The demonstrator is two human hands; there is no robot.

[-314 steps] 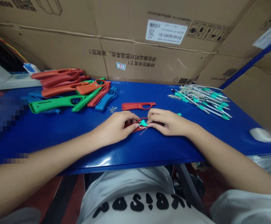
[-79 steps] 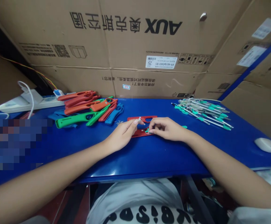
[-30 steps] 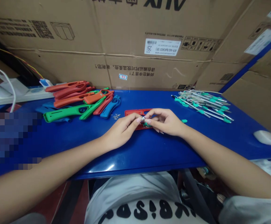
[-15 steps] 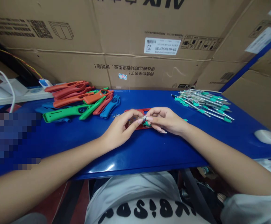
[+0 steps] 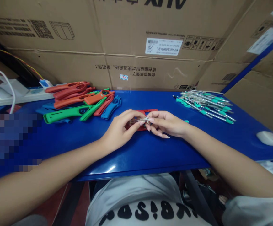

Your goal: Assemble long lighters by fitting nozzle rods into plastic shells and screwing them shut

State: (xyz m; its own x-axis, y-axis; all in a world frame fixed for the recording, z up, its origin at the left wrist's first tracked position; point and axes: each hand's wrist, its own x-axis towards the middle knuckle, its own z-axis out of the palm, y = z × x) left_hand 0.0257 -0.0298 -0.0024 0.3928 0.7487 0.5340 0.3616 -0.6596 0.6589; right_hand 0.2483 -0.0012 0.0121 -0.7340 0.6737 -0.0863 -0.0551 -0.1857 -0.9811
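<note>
Head view, left grip: the left grip point(image 5: 120, 127) pinches a small clear part point(image 5: 136, 120) between thumb and fingers.
Head view, right grip: the right grip point(image 5: 168, 124) nips the pale end of that same part, with its lower fingers spread loose.
Small clear part: up in the air between both grips, just above the red shell point(image 5: 141, 128).
Red shell: under the grips on the blue desk point(image 5: 127, 157), partly hidden by them; a second red piece point(image 5: 153, 110) sits just behind.
Step now: it looks like the pale end is being fixed or set straight; I can't tell which.
Next move: I think it calls for a firm left grip and small, gentle turns from the right one.
Piles: coloured shells point(image 5: 66, 113) lie past the left grip; metal rods point(image 5: 202, 105) lie past the right.
</note>
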